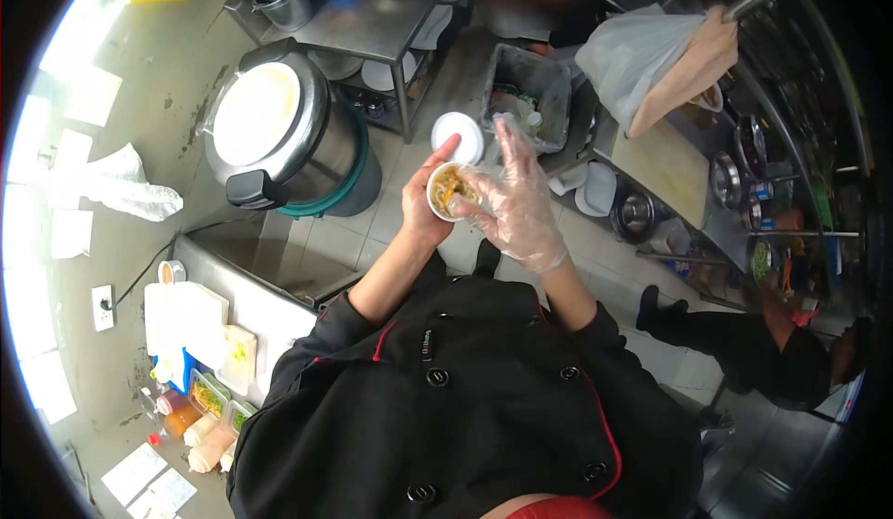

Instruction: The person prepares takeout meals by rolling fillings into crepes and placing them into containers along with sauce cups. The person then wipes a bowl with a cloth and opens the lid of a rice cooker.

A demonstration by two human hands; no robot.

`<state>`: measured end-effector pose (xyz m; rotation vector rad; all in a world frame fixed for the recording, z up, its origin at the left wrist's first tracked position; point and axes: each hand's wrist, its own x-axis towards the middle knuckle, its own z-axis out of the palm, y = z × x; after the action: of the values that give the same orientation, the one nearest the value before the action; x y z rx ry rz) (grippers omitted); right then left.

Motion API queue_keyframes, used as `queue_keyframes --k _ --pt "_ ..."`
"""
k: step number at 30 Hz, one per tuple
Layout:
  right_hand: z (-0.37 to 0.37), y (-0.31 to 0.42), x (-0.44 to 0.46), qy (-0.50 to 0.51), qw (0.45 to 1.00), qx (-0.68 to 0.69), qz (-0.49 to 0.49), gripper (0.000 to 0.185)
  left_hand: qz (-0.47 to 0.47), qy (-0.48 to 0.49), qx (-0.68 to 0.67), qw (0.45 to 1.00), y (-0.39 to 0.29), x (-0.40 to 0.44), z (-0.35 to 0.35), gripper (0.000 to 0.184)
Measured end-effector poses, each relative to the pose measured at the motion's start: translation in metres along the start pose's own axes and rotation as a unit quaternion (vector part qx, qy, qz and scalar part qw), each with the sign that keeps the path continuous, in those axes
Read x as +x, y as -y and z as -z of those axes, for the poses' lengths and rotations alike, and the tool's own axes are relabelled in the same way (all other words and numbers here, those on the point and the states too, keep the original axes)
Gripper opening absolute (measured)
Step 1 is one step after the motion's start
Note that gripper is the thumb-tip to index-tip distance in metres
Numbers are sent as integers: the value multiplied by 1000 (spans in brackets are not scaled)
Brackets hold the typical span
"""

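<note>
Bare, my left hand [427,205] is closed around a small white cup [433,205] held in front of my chest. Yellowish, shredded-looking food [450,187] fills the cup. A round white lid [458,134] lies against the left fingertips; whether it is joined to the cup I cannot tell. My right hand [524,205] wears a clear plastic glove. Its thumb and a finger reach to the cup's rim and the food, with a gap between them, while the other fingers stretch upward.
A large steel pot [279,138] stands left. Ahead are a steel table [358,26] and a grey bin [526,63]. Sauce bottles [209,449] and cutting boards [181,319] sit lower left. Co-workers stand ahead and at right [763,347]. Plastic bags [642,54] hang upper right.
</note>
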<state>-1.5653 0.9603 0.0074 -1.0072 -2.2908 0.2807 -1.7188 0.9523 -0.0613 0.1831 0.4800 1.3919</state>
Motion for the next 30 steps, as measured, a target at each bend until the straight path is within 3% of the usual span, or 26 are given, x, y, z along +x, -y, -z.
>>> queue_keyframes --k 8,15,21,24,25,26,30 --pt "-15 5 4 45 997 64 -10 53 75 118 -96 985 -2 -3 12 55" --pt "-16 3 4 75 994 76 -9 50 90 71 -116 987 0 -6 10 70" --pt "11 15 18 13 999 35 40 47 77 52 -68 993 -7 0 17 75" --pt "3 20 20 37 998 14 39 44 98 169 -80 977 -4 7 38 80" --pt "-4 19 18 41 999 -7 35 46 81 33 9 996 -7 -3 14 81" --pt "-9 18 17 45 998 -30 29 48 84 -14 16 996 -7 -5 9 81" --pt "-27 19 16 80 994 -73 -5 56 70 -53 3 996 -7 -3 15 77"
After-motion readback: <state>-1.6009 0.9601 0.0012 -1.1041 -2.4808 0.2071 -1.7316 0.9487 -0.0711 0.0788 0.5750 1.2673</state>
